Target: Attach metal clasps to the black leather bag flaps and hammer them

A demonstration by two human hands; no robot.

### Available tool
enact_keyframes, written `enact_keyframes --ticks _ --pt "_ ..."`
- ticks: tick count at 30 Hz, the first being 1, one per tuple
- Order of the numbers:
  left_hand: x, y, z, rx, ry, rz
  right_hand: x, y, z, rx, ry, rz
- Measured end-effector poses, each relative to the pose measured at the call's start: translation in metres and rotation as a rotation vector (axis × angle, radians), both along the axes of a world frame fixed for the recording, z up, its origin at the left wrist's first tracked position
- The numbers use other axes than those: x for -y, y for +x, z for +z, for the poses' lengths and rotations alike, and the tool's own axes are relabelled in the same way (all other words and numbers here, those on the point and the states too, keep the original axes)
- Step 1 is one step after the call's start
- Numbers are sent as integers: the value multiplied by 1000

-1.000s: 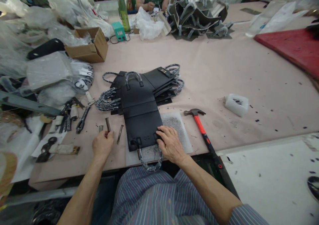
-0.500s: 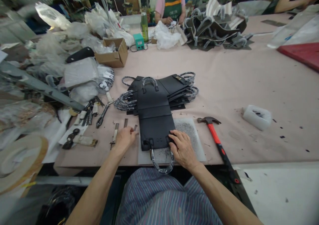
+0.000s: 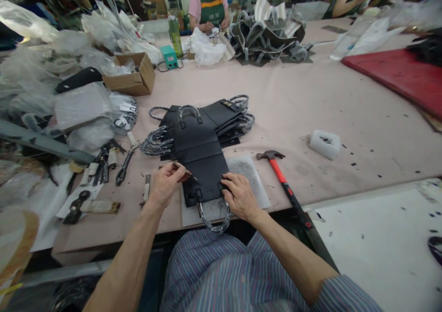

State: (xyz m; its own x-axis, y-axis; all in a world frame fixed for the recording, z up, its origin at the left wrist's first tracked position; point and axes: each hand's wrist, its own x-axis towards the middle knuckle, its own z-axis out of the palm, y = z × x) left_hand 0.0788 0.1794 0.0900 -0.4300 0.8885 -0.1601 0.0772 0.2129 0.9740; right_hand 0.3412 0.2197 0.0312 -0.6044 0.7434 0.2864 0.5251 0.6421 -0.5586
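The left hand (image 3: 165, 184) hovers just left of the black panel (image 3: 202, 164). Its fingers (image 3: 173, 173) are pinched shut with the thumb on a thin metal punch (image 3: 185, 172). The punch lies nearly level, and its tip points right over the panel's left edge. Whether the tip touches the panel cannot be told.

The right hand (image 3: 239, 196) lies palm down on the panel's near right corner. Its fingers (image 3: 228, 185) are loosely bent and press on the panel beside the handle's right tab, closed round nothing.

The panel lies lengthwise on the bench (image 3: 311, 104). Its near end rests on a white pad (image 3: 249, 173), and its wrapped handle (image 3: 214, 220) hangs over the bench edge. Its far end overlaps a stack (image 3: 221, 114) of similar panels.

A second punch (image 3: 147, 186) lies on the bench just left of the left hand, with pliers (image 3: 124, 167) beyond it. A red-handled hammer (image 3: 282, 179) lies right of the pad, near the right hand but apart from it.
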Motion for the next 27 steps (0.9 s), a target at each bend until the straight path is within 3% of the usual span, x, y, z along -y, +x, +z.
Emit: enact_keyframes --ticks 2,5,11,18,27 --pt "2 29 -1 51 42 -51 0 0 1 4 -2 -3" --pt "7 57 -17 -52 84 -104 0 0 1 10 -9 -3" --pt "22 57 -49 -149 114 -41 -1 0 2 13 -22 -5" --pt "23 60 -54 -169 124 -14 -1 0 5 -5 -37 -7" --pt "23 62 -51 -348 116 -57 -2 2 3 -24 -37 -11"
